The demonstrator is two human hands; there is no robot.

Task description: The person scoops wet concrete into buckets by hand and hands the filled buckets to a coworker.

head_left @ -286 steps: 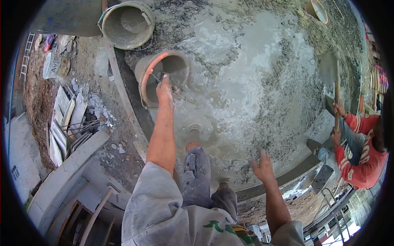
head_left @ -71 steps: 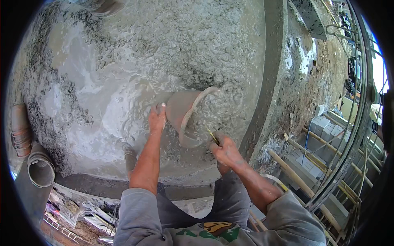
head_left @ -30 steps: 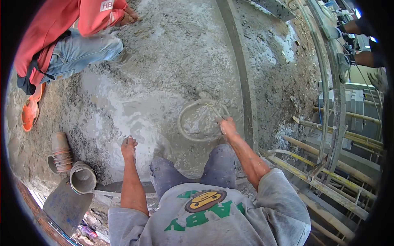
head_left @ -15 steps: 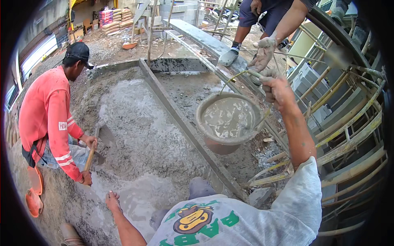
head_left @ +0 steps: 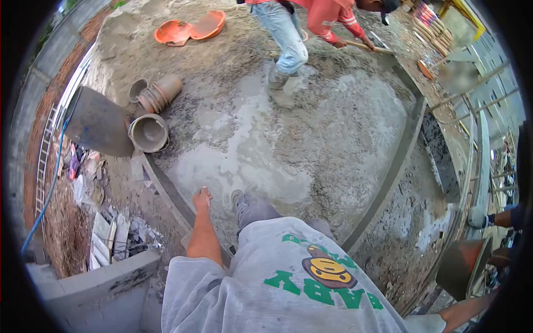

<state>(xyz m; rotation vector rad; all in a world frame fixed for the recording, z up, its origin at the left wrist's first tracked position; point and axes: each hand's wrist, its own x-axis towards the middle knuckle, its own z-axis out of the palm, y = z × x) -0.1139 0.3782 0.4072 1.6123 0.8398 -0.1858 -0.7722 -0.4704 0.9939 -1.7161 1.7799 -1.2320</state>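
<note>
My left hand (head_left: 203,197) hangs over the wet grey concrete mix (head_left: 266,172), its fingers curled in, with nothing visible in them. My right forearm (head_left: 469,312) reaches out to the lower right, and the hand at its end is lost in the dark rim of the view. Close above that forearm is a mortar-smeared bucket (head_left: 462,269) with an orange patch on its side. Its handle and contents cannot be made out. A second person's arm (head_left: 502,218) shows near the bucket at the right edge.
A co-worker in a red shirt (head_left: 325,16) bends at the top with a wooden-handled tool (head_left: 369,46). Boards (head_left: 388,183) border the mix. At left stand a large drum (head_left: 100,122), a bucket (head_left: 150,133) and stacked buckets (head_left: 161,93). Orange basins (head_left: 208,25) lie at the back.
My view has swung left and down, bringing the drum and buckets in. My right hand, earlier gripping the handle of the mortar-filled bucket near another person's hand, has slipped out of sight.
</note>
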